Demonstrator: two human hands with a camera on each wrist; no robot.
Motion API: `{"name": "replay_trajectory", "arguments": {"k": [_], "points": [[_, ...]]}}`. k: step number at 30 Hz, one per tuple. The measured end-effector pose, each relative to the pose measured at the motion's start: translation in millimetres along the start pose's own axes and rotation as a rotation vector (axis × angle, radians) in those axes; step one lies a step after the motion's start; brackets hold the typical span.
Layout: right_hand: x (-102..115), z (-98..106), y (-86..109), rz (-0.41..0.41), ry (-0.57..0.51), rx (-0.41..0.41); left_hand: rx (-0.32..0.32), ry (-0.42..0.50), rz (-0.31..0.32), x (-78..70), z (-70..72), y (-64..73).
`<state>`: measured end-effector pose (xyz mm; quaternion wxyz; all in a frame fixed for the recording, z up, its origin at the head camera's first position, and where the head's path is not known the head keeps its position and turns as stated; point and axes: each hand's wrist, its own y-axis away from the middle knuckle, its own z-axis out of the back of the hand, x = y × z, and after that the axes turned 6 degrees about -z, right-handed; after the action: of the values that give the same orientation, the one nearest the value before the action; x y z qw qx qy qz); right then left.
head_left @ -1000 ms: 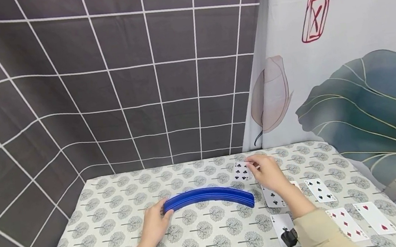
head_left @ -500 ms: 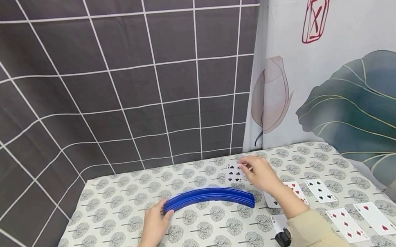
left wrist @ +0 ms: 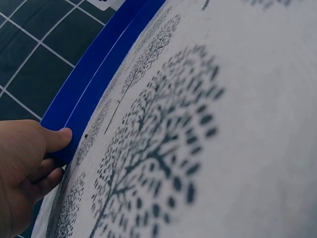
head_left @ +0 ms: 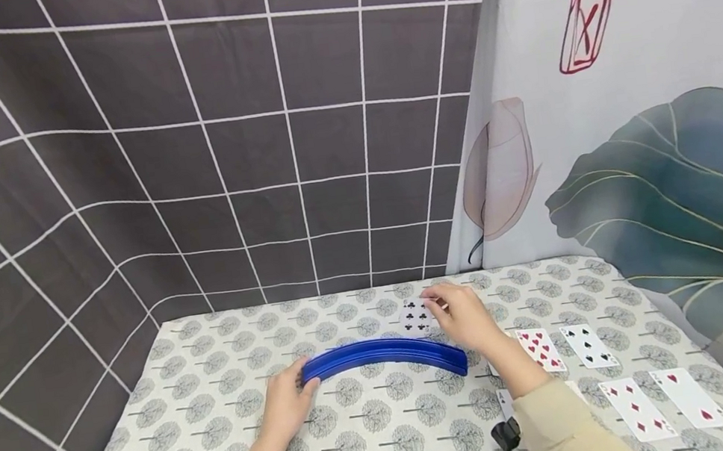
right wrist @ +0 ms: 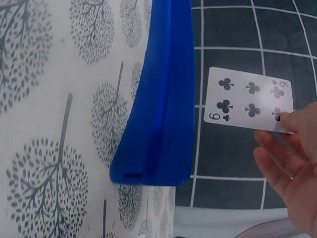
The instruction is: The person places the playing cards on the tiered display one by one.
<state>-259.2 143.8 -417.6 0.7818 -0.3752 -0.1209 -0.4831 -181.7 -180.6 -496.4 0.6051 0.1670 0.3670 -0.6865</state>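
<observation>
In the head view a long, curved blue card holder (head_left: 384, 353) lies across the patterned tablecloth. My left hand (head_left: 282, 404) grips its left end; the left wrist view shows the thumb (left wrist: 60, 139) on the near face and fingers folded beneath. Past the holder's right half, my right hand (head_left: 463, 314) pinches a six of clubs (right wrist: 247, 101) by one edge between thumb and fingers. That card faces me, raised just behind the holder's rim. No card stands in the holder's slot in the head view.
Face-up playing cards lie at the right: a hearts card (head_left: 538, 351), a five of spades (head_left: 588, 346), a diamonds card (head_left: 636, 408) and a two of hearts (head_left: 693, 398). My right forearm and sleeve partly cover others. A grid-patterned curtain (head_left: 325, 147) hangs behind the table.
My right hand has carried the six of clubs leftward behind the holder, uncovering more of the hearts card. The left hand keeps its grip. The head view has shifted slightly.
</observation>
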Motion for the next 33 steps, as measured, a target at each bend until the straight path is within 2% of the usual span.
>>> {"name": "replay_trajectory", "arguments": {"k": [7,14,23,33], "points": [[3.9,-6.1,-2.8,0.052,-0.014,-0.011,-0.008,0.000,0.011,-2.3,1.0,-0.7],[8.9,-14.3,-3.1,0.042,-0.016,0.036,-0.002,0.003,0.019,-1.7,0.4,0.2],[18.9,-23.6,-3.6,0.032,-0.007,0.050,0.003,0.001,0.020,-0.8,0.4,-0.2],[28.5,-35.9,-4.2,0.082,-0.010,0.046,0.000,0.001,0.030,-1.9,0.0,0.4]]}}
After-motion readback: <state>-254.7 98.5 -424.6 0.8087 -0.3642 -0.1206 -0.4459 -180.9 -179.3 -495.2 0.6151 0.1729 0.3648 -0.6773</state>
